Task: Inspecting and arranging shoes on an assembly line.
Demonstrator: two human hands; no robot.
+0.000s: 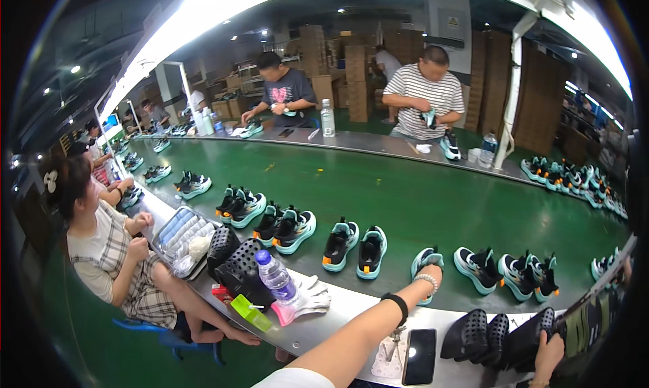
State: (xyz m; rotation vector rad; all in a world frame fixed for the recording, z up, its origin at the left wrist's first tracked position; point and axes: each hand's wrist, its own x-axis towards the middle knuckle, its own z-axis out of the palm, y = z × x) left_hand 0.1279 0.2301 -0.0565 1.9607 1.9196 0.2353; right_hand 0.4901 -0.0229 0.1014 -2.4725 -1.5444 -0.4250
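My left hand point(431, 271) reaches forward to a black and mint sneaker point(424, 258) on the green conveyor belt, gripping it around the collar; some fingers are hidden. At the lower right, my right hand point(549, 356) grasps the edge of a black perforated clog-like piece point(527, 339). More black perforated pieces point(466, 335) stand beside it. Left of my reaching hand is a pair of sneakers point(372, 253), and to its right more sneakers point(477, 269) stand on the belt. Below my left forearm lie a phone point(420, 357) and a pale patterned pad point(387, 362) with a metal tool on it.
A purple-capped bottle point(277, 277), white gloves point(309, 296), a green box point(250, 312) and a tray of wrapped items point(186, 236) crowd the left edge. A seated person point(118, 246) is beside it. Two people work across the green belt point(324, 178). Sneakers line the belt.
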